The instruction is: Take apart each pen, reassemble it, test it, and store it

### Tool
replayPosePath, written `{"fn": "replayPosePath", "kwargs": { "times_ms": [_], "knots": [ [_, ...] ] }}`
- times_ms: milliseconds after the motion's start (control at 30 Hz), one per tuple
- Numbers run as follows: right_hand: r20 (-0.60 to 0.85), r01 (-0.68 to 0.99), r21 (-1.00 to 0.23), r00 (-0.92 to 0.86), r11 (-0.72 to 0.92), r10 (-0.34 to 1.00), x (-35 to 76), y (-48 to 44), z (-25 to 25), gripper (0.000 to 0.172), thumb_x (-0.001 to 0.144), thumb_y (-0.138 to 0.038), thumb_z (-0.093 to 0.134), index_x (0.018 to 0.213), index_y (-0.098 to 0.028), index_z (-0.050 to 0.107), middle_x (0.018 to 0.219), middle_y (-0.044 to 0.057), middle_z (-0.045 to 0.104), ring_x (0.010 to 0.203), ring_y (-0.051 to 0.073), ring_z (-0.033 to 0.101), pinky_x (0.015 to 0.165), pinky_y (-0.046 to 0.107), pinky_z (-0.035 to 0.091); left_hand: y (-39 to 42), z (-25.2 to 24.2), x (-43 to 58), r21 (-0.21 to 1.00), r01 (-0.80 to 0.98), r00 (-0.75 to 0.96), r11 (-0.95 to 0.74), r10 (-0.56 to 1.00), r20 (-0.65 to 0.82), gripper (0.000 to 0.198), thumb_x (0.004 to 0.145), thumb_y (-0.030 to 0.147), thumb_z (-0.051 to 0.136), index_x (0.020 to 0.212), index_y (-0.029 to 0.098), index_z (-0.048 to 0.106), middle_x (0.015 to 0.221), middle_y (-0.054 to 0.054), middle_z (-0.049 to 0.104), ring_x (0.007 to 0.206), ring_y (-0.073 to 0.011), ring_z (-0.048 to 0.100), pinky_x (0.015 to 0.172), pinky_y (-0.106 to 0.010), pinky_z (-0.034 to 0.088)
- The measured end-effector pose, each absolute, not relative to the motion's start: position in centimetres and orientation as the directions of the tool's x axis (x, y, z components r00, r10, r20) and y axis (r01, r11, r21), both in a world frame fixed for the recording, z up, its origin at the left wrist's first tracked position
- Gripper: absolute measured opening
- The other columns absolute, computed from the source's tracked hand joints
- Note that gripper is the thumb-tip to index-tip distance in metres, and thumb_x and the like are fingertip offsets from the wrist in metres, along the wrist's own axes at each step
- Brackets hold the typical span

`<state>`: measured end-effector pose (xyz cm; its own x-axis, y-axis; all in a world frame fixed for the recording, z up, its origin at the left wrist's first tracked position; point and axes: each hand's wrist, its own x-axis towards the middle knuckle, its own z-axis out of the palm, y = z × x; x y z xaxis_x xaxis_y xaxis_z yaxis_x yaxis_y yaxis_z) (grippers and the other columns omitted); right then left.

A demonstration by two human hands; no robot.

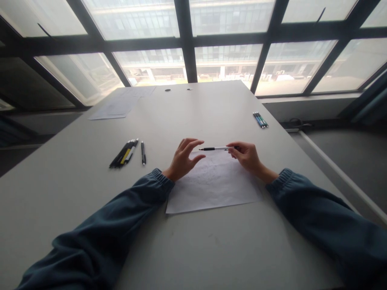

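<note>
A white pen with a black grip (216,148) is pinched by its right end in my right hand (246,157). It lies level in the air, its tip pointing left. Around that tip, my left hand (184,158) is open, thumb and fingers spread on either side without visibly touching the pen. Below both hands a sheet of white paper (217,189) with faint marks rests on the table. To the left of my left hand lies a single dark pen (143,153), beside a row of several pens (123,154), mostly black, with yellow and white among them.
The white table (199,112) reaches to the windows. At its right edge sits a small group of pens with blue and green parts (260,120). More paper sheets (117,104) lie at the far left. Two round holes (167,90) show near the far edge.
</note>
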<state>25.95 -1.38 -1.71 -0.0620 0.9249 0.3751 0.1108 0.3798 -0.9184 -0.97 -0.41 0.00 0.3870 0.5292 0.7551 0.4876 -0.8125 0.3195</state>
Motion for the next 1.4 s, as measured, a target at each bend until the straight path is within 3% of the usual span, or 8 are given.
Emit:
{"fn": "replayPosePath", "kwargs": {
  "times_ms": [133, 367, 767, 967, 1167, 1400],
  "knots": [
    [0.368, 0.100, -0.922, -0.069, 0.374, 0.927, 25.93, -1.48, -1.52, 0.029, 0.080, -0.041, 0.076, 0.092, -0.014, 0.076, 0.067, 0.004, 0.070, 0.054, 0.012, 0.058, 0.049, 0.025, 0.046, -0.65, 0.30, -0.82, 0.283, 0.480, 0.405, -0.830, 0.496, 0.768, 0.037, 0.087, 0.028, 0.074, 0.122, 0.024, 0.062, 0.099, -0.005, 0.067, 0.096, -0.0208, 0.062, 0.088, -0.039, 0.054],
    [0.378, 0.106, -0.916, -0.099, 0.388, 0.920, 26.00, -1.49, -1.73, 0.030, 0.082, -0.042, 0.075, 0.094, -0.015, 0.077, 0.068, 0.004, 0.069, 0.055, 0.013, 0.059, 0.050, 0.026, 0.047, -0.53, 0.29, -0.83, 0.282, 0.466, 0.414, -0.838, 0.489, 0.768, 0.031, 0.090, 0.025, 0.070, 0.120, 0.022, 0.063, 0.092, -0.004, 0.069, 0.091, -0.0202, 0.060, 0.086, -0.039, 0.053],
    [0.387, 0.066, -0.915, -0.144, 0.399, 0.911, 25.81, -1.78, -1.49, 0.031, 0.082, -0.044, 0.077, 0.095, -0.015, 0.074, 0.072, 0.004, 0.071, 0.058, 0.013, 0.063, 0.055, 0.027, 0.054, -0.44, 0.09, -0.83, 0.342, 0.445, 0.433, -0.827, 0.533, 0.726, 0.018, 0.098, 0.023, 0.057, 0.114, 0.019, 0.065, 0.091, -0.006, 0.068, 0.090, -0.0188, 0.060, 0.084, -0.036, 0.052],
    [0.399, 0.065, -0.908, -0.166, 0.414, 0.902, 25.67, -1.89, -1.52, 0.030, 0.080, -0.043, 0.078, 0.095, -0.017, 0.075, 0.075, 0.005, 0.072, 0.063, 0.015, 0.066, 0.059, 0.029, 0.057, -0.46, -0.28, -1.09, 0.410, 0.445, 0.449, -0.796, 0.594, 0.667, 0.021, 0.102, 0.023, 0.048, 0.114, 0.019, 0.066, 0.075, -0.002, 0.063, 0.076, -0.0152, 0.060, 0.073, -0.029, 0.051],
    [0.411, 0.087, -0.901, -0.139, 0.425, 0.901, 25.78, -1.82, -1.51, 0.028, 0.081, -0.041, 0.077, 0.095, -0.017, 0.074, 0.077, 0.005, 0.072, 0.062, 0.014, 0.064, 0.058, 0.029, 0.056, -0.37, -0.38, -1.26, 0.439, 0.446, 0.448, -0.780, 0.619, 0.644, 0.020, 0.101, 0.028, 0.053, 0.112, 0.020, 0.068, 0.076, -0.002, 0.066, 0.075, -0.0148, 0.062, 0.073, -0.028, 0.052],
    [0.432, 0.129, -0.890, -0.073, 0.438, 0.899, 26.07, -1.58, -1.48, 0.025, 0.082, -0.039, 0.074, 0.094, -0.017, 0.074, 0.076, 0.004, 0.071, 0.062, 0.015, 0.064, 0.058, 0.028, 0.054, -0.01, -0.29, -0.99, 0.375, 0.446, 0.448, -0.813, 0.565, 0.693, 0.018, 0.091, 0.033, 0.069, 0.103, 0.021, 0.073, 0.089, -0.006, 0.073, 0.086, -0.0190, 0.062, 0.078, -0.035, 0.054]
  ]
}}
